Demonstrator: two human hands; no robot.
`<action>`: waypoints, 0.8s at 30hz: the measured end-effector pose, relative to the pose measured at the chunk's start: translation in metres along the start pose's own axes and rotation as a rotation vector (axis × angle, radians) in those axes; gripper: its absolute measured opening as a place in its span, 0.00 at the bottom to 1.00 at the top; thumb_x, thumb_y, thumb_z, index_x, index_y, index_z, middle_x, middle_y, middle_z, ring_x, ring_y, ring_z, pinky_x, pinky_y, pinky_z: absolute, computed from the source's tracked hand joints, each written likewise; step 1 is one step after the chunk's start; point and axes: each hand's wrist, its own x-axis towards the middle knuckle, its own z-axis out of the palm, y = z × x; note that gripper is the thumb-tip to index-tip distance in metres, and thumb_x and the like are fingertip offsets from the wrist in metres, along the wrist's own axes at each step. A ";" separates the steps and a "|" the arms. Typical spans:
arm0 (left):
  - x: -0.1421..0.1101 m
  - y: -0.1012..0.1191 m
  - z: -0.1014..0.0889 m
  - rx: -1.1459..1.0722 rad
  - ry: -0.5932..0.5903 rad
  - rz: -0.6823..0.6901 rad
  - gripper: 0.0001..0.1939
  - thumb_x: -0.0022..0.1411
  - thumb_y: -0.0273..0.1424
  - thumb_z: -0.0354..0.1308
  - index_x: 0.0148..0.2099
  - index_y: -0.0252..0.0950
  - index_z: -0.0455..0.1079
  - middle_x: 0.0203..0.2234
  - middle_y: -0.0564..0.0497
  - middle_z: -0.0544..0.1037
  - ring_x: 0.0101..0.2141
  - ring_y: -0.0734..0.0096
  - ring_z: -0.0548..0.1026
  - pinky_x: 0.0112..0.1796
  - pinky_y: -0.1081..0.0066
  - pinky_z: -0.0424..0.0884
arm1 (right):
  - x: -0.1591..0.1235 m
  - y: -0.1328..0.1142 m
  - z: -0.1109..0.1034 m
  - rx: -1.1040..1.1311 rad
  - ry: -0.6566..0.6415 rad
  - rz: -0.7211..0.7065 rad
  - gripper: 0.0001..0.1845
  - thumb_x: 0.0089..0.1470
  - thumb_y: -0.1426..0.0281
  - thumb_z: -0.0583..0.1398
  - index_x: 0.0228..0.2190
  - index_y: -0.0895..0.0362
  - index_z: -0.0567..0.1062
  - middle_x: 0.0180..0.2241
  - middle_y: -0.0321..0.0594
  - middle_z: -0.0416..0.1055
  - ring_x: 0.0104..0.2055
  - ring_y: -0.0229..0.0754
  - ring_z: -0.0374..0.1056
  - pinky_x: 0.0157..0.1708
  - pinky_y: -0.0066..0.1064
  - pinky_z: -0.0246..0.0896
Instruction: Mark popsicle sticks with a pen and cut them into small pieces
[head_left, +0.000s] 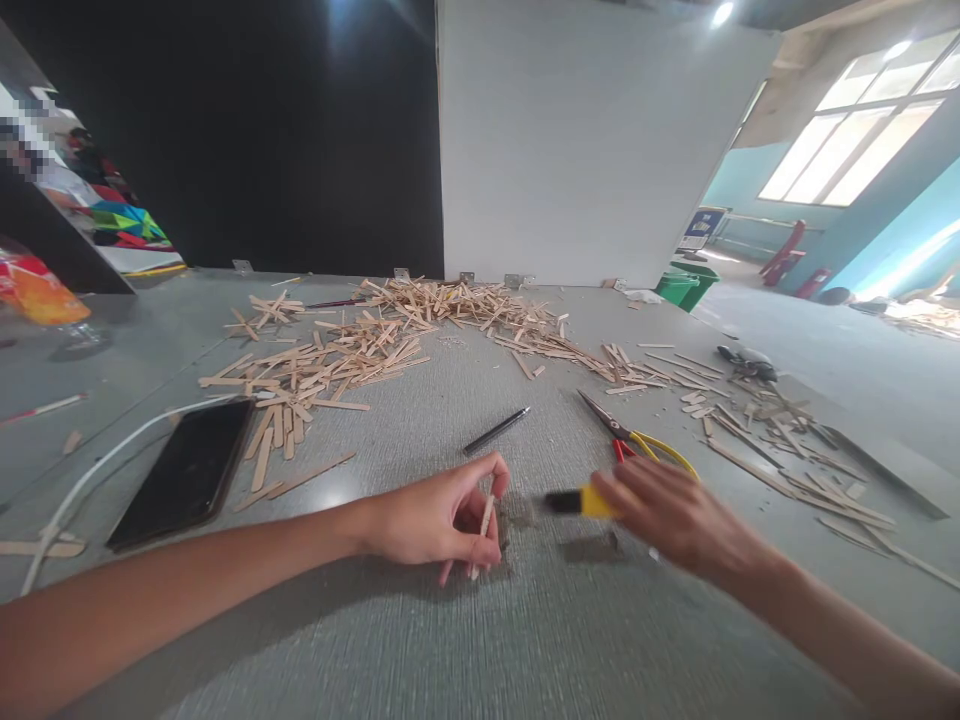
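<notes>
Both my arms (187, 600) are closest. My left hand (431, 520) pinches a thin wood stick (487, 514) over the gray table (570, 630). My right hand (679, 515) grips a yellow and black tool (594, 501), too blurry to name. I guess the stick is light, stiff, not slippery, but easy to snap; its flat sides look best to hold. The blue sign (703, 226) is too small to read.
</notes>
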 end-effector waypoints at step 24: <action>0.003 0.000 0.002 0.043 0.038 -0.078 0.22 0.73 0.41 0.55 0.61 0.35 0.59 0.28 0.53 0.80 0.17 0.78 0.70 0.16 0.78 0.59 | -0.002 -0.024 -0.004 0.349 0.040 0.051 0.17 0.72 0.75 0.53 0.59 0.66 0.68 0.33 0.44 0.78 0.28 0.39 0.74 0.26 0.31 0.66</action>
